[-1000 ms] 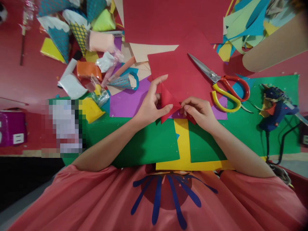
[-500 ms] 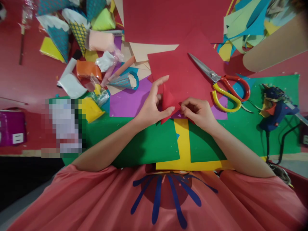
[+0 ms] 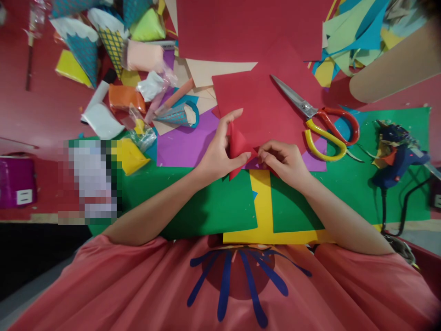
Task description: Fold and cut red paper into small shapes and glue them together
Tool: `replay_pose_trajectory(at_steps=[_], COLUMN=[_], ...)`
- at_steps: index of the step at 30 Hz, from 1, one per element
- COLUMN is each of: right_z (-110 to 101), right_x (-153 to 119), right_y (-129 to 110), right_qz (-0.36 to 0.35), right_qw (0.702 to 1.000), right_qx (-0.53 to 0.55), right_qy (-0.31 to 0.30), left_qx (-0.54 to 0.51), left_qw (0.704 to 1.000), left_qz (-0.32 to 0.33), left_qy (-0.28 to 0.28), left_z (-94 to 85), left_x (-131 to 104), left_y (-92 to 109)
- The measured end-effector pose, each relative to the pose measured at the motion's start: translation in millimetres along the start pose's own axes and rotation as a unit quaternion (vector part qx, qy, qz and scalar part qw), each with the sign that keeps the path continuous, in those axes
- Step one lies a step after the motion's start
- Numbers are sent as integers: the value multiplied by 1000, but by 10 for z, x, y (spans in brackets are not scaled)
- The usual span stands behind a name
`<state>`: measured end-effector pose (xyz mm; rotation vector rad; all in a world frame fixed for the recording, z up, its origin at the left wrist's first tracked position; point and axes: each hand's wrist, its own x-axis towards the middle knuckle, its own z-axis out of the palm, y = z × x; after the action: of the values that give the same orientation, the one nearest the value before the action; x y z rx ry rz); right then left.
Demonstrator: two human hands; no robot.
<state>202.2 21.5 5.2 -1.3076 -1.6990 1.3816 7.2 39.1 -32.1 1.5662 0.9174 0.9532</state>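
Note:
Between my two hands is a small red paper cone [image 3: 238, 145], its point toward the right. My left hand [image 3: 220, 151] grips the wide end, thumb along the near side and index finger stretched past the far side. With thumb and fingertips pinched together, my right hand [image 3: 284, 158] holds the cone's tip. Under and beyond the hands lie a red paper sheet [image 3: 255, 96] and a purple sheet [image 3: 182, 147]. Scissors [image 3: 310, 110] with one red and one yellow handle rest partly open on the red sheet, just beyond my right hand.
Finished-looking patterned cones [image 3: 81, 50] and wrapped clay packs [image 3: 144, 56] crowd the far left. A small blue cone [image 3: 175, 115] lies nearer. At right are a blue glue gun [image 3: 396, 165] on a stand, a cardboard tube [image 3: 396, 64] and paper scraps [image 3: 358, 27]. Green sheets [image 3: 193, 207] lie in front.
The red cone has turned very slightly in my left hand. Both hands stay in nearly the same place, and the view has shifted a little.

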Motion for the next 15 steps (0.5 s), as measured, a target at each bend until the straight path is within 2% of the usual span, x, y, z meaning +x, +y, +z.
replay_pose_trajectory(at_steps=[15], right_z=[0], right_x=[-3], right_y=[-1], right_qz=[1], right_qw=[1000], right_qx=[7], right_qy=[-5], left_qx=[37], left_qw=[999], left_qz=[14], left_qy=[0], left_z=[-12], left_x=[5], left_y=[-7])
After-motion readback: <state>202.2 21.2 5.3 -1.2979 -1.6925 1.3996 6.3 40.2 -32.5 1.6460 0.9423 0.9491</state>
